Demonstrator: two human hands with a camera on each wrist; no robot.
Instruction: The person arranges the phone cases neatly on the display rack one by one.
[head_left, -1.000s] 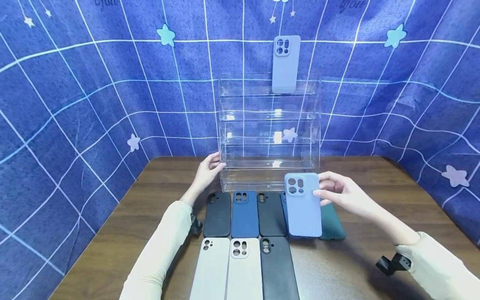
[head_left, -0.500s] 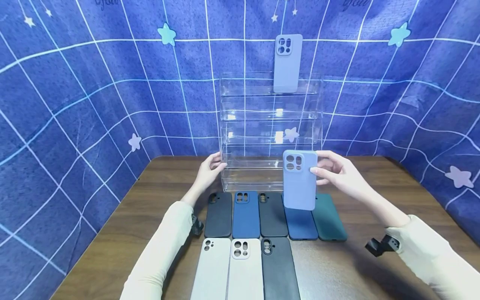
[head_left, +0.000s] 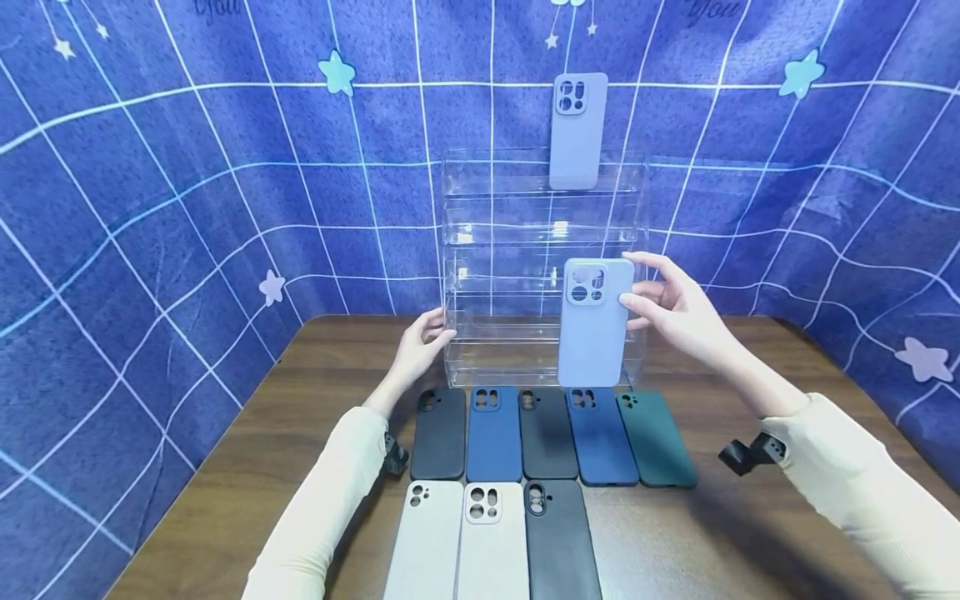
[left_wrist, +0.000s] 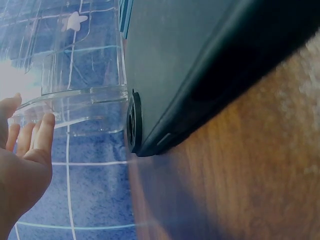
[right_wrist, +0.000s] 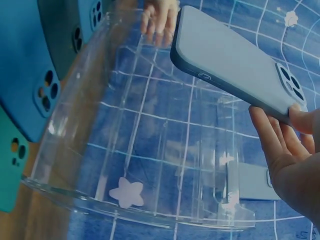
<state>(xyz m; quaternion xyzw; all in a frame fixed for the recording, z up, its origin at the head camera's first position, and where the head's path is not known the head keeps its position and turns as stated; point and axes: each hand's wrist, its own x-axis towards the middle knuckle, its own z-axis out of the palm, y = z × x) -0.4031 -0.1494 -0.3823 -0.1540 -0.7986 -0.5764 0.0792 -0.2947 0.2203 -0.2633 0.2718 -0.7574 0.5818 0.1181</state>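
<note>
My right hand [head_left: 671,308] pinches a light blue phone case [head_left: 592,337] by its right edge, thumb on the back face. The case stands upright in front of the lower tiers of a clear stepped display rack [head_left: 517,367], camera cutouts at the top. In the right wrist view the case [right_wrist: 225,55] overlaps the clear tiers. My left hand [head_left: 420,346] is at the rack's left side, its fingers fairly straight against the clear panel in the left wrist view. Another light blue phone case [head_left: 577,137] stands on the top tier, right of centre.
Before the rack lies a row of phone cases, among them a black [head_left: 438,437], a blue [head_left: 495,437] and a green one [head_left: 660,442]. Nearer lie two white cases and a black case [head_left: 562,542]. A blue grid-patterned cloth [head_left: 225,208] hangs behind the wooden table [head_left: 262,450].
My right hand has raised the light blue phone case from over the table row to in front of the rack's lower tiers. My left hand stays at the rack's left side.
</note>
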